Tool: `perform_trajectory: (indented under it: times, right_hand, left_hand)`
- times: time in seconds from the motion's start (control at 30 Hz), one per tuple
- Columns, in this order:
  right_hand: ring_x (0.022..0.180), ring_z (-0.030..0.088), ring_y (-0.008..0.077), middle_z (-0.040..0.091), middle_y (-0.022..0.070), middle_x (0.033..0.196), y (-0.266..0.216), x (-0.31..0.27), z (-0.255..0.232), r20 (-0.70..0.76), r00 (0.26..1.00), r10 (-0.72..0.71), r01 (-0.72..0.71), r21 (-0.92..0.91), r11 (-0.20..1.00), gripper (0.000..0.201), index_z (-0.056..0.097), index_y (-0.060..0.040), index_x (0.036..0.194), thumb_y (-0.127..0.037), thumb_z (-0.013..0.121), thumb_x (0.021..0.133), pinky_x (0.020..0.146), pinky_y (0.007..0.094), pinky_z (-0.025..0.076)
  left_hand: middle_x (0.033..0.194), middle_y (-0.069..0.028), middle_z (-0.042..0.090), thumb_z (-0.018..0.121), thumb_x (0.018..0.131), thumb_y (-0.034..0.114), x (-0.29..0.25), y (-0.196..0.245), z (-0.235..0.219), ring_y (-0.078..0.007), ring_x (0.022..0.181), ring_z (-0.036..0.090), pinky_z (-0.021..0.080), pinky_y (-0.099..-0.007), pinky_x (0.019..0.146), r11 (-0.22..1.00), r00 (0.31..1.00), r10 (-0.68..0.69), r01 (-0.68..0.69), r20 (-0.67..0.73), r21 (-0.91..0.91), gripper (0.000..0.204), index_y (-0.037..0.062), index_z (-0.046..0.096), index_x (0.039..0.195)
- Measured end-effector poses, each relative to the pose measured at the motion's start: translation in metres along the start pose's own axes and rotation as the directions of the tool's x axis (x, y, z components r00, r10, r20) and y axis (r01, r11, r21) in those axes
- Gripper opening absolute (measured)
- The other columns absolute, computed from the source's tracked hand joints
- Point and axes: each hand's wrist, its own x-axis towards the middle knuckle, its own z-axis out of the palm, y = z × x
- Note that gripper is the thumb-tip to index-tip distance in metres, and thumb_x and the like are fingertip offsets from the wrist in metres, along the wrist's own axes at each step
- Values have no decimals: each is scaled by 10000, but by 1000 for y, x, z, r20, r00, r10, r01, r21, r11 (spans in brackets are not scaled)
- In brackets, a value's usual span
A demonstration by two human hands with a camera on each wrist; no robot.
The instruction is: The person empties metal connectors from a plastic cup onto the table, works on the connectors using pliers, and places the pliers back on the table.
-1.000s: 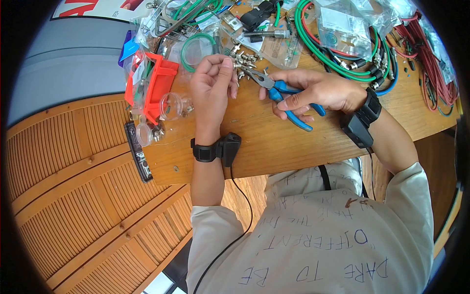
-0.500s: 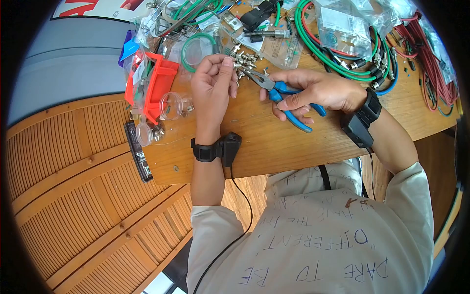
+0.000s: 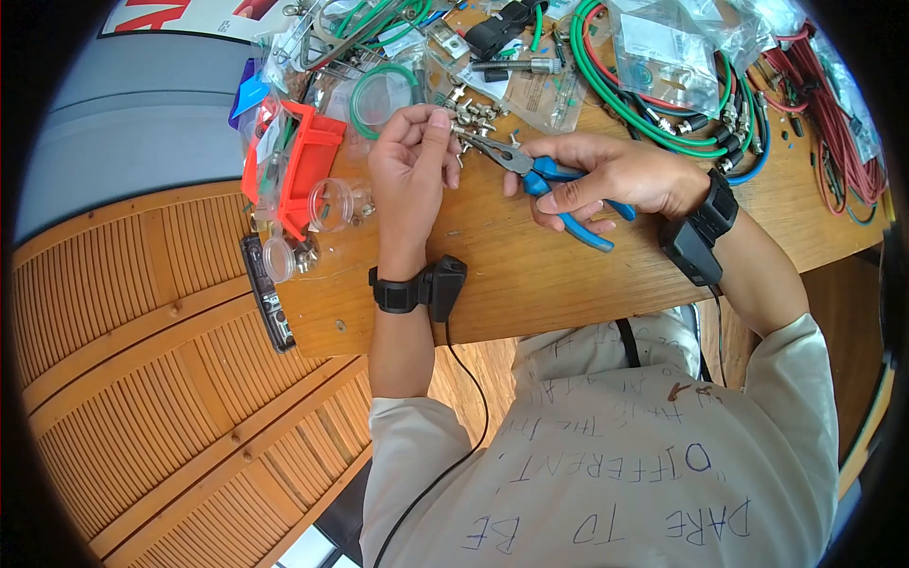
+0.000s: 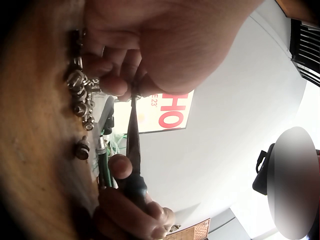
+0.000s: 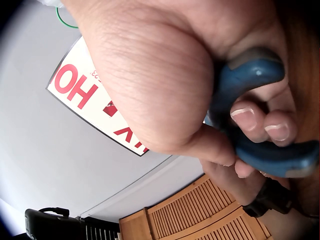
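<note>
Slip-free-looking blue curved handles and a tapered grey metal nose form the pliers (image 3: 519, 163). The right hand (image 3: 615, 180) curls its grip round the handles (these stand spread). The left hand (image 3: 412, 170), palm turned inward, closes its grip by pinching a small silvery metal fitting (image 3: 458, 129) at the pliers' tips. Loose metal connectors (image 3: 483, 112) lie beside the tips, on the smooth wood-grain worktop (image 3: 530, 284). Nearer than the pliers, a pale cloth shirt (image 3: 606, 445) reads "DARE TO BE DIFFERENT".
</note>
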Motion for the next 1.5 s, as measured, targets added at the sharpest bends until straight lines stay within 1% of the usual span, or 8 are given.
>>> perform_trajectory:
  times: [0.27, 0.33, 0.47, 0.63, 0.77, 1.07, 1.23, 1.5]
  right_hand:
    - [568, 479, 66, 638, 55, 907, -1, -1, 1, 13, 1000, -18, 18, 19, 1000, 309, 553, -31, 1328, -87, 641, 1037, 518, 223, 384]
    - [566, 473, 61, 641, 58, 913, -3, -1, 2, -3, 1000, -15, 14, -5, 1000, 317, 549, -25, 1333, -83, 639, 1034, 520, 220, 390]
    - [569, 470, 57, 649, 64, 929, -4, 0, 2, -7, 1000, -17, 17, -30, 999, 322, 543, -17, 1339, -77, 631, 1036, 521, 227, 410]
    - [583, 472, 55, 661, 84, 958, -1, 2, 0, -12, 999, -44, 44, -10, 999, 311, 542, -13, 1341, -56, 615, 1042, 525, 249, 447]
    - [584, 471, 57, 665, 92, 965, 0, 2, 1, -8, 999, -41, 41, -8, 999, 311, 543, -17, 1342, -50, 615, 1042, 528, 251, 449]
    - [607, 494, 59, 674, 95, 975, -1, 1, 1, -8, 999, -43, 43, -19, 999, 325, 544, -25, 1340, -55, 636, 1030, 550, 247, 457]
    - [594, 489, 56, 674, 97, 980, 2, 2, -1, 5, 998, -65, 65, -14, 998, 328, 542, -23, 1333, -44, 639, 1020, 543, 242, 454]
    - [592, 494, 56, 674, 99, 985, 1, 2, 0, -1, 998, -62, 62, -25, 998, 333, 542, -23, 1332, -42, 644, 1016, 542, 238, 456]
  left_hand:
    - [816, -47, 645, 611, 1101, 188, -1, 3, 2, -69, 566, 552, 417, -212, 496, 1000, 1000, 9, -10, -10, -29, 213, -20, 655, 1117]
    - [812, -56, 668, 622, 1098, 238, -1, 2, 2, -94, 573, 567, 421, -230, 514, 1000, 999, 24, -24, -29, -18, 254, -8, 683, 1119]
    - [815, -58, 664, 622, 1098, 238, -2, 2, 3, -96, 569, 563, 421, -231, 511, 999, 998, 35, -36, -43, -9, 255, -10, 674, 1124]
    - [823, -60, 653, 615, 1100, 239, 2, 3, -6, -100, 562, 545, 423, -235, 499, 994, 982, 49, -67, -183, -92, 234, 8, 644, 1119]
    - [823, -62, 654, 614, 1101, 236, 2, 4, -5, -101, 570, 547, 423, -237, 496, 992, 976, 51, -73, -210, -102, 222, 16, 642, 1113]
    - [821, -55, 654, 626, 1095, 233, 0, 1, -1, -108, 574, 555, 414, -231, 503, 994, 991, 26, -39, -134, -99, 226, 11, 653, 1125]
    - [811, -41, 661, 632, 1093, 241, -1, -1, 4, -98, 570, 574, 415, -225, 509, 999, 998, 38, -39, -54, -24, 234, 11, 672, 1117]
    - [806, -34, 659, 630, 1095, 247, -1, 1, 4, -90, 574, 573, 414, -222, 513, 998, 997, 48, -50, -58, -30, 247, 5, 675, 1115]
